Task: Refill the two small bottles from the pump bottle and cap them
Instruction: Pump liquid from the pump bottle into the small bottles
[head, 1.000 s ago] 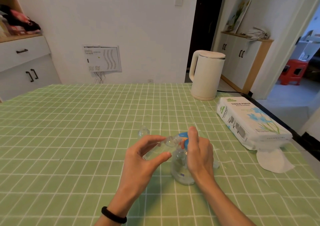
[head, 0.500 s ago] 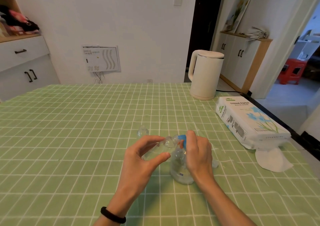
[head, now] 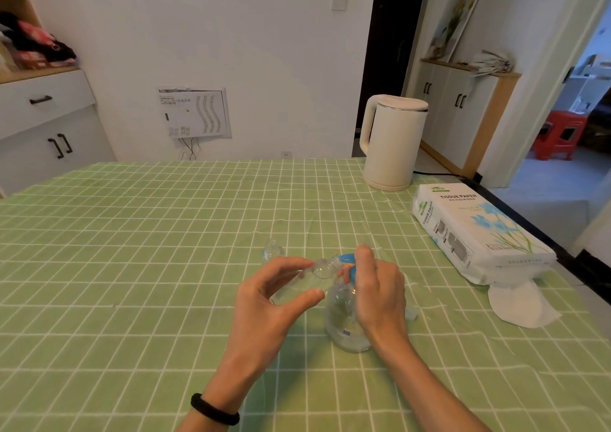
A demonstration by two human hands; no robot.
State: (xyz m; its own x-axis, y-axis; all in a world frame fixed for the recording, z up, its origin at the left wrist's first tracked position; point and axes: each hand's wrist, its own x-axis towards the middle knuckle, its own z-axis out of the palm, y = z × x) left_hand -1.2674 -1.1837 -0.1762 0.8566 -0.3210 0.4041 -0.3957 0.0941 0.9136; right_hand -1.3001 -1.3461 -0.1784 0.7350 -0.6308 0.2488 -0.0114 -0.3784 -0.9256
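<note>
A clear pump bottle [head: 344, 325] with a blue pump head [head: 347, 261] stands on the green checked tablecloth. My right hand [head: 377, 292] wraps the bottle's upper part, with a finger on top of the blue head. My left hand [head: 274, 302] pinches a small clear bottle [head: 307, 281], tilted with its open mouth against the pump nozzle. A second small clear bottle [head: 272, 251] stands on the cloth just beyond my left hand. A small clear piece [head: 411, 312] lies right of the pump bottle, partly hidden by my right hand.
A white electric kettle [head: 393, 143] stands at the table's far right. A pack of tissue paper [head: 472, 230] lies along the right edge with a loose tissue [head: 522, 306] in front of it. The table edge [head: 529, 230] runs close behind the pack.
Both hands stay in place at the pump bottle, with the small bottle held at the nozzle. Only the view shifts slightly.
</note>
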